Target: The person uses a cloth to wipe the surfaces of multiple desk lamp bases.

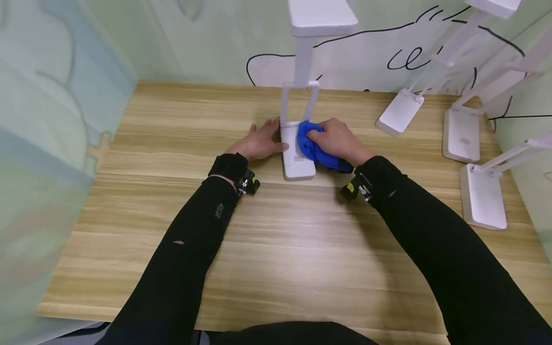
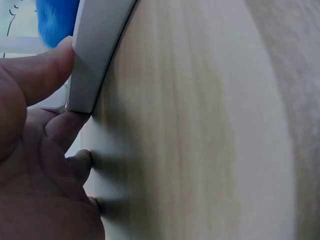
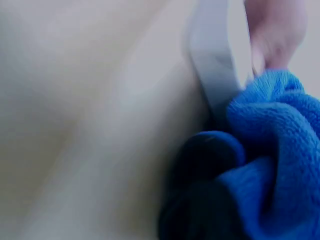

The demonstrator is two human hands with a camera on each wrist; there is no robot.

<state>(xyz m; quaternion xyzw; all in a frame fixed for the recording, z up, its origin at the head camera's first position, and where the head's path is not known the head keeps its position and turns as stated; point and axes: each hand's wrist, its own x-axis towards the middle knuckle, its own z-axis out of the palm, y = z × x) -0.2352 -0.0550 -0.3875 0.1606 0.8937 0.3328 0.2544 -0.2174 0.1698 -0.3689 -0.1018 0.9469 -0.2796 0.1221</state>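
One white lamp (image 1: 304,67) stands between two hands: the left hand (image 1: 260,142) grips its base with thumb and finger; the right hand (image 1: 339,139) clutches one blue cloth (image 1: 316,152) against it. Three more white lamps (image 1: 462,133) stand right of the right hand.

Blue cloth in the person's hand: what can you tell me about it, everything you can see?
The blue cloth is bright, with a soft, fuzzy, towel-like surface in the right wrist view. It isn't spread flat but bunched into thick, rounded folds, with darker parts toward the wrist. The person's right hand grips it against the white lamp base, where it covers part of the right side and extends past that edge. Whether it also touches the tabletop I can't tell.
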